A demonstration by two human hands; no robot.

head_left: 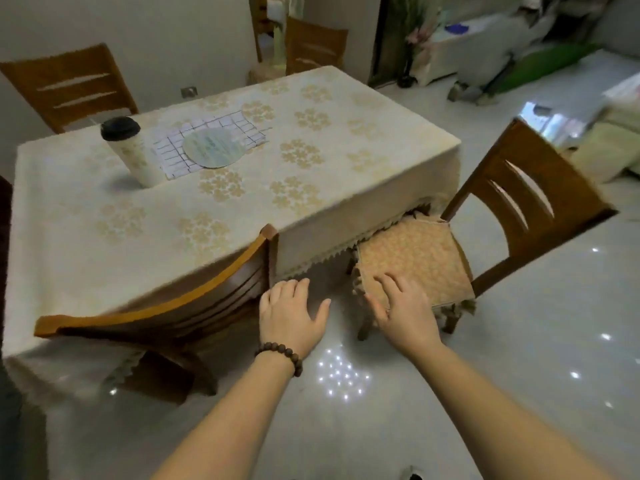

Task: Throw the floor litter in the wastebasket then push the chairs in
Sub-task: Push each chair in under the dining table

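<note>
left hand (290,315): fingers spread and relaxed, holds nothing, hovers over the glossy grey floor (519,358) just right of the tucked-in chair's back; dark brown bead bracelet (282,355) on its wrist.
right hand (403,311): fingers spread loose, gripping nothing, lies over the near corner of the orange patterned seat cushion (415,261); whether it touches or hovers, cannot tell.
near chair: brown wooden chair with curved slatted back (156,310), pushed in against the table's near side, back touching the hanging cloth.
right chair: brown wooden chair with 2 curved slots in its back (519,202), at the table's right end, angled, seat only partly under the cloth edge.
far chairs: 2 more wooden chairs, 1 at far left (69,88), 1 at the far end (313,43).
table: rectangular table under cream cloth with gold flower print (294,188).
on table: white cylinder bottle with black cap (130,150), round pale green-blue disc (213,147) on a white grid-pattern mat (239,124).
litter, wastebasket: neither in view.
</note>
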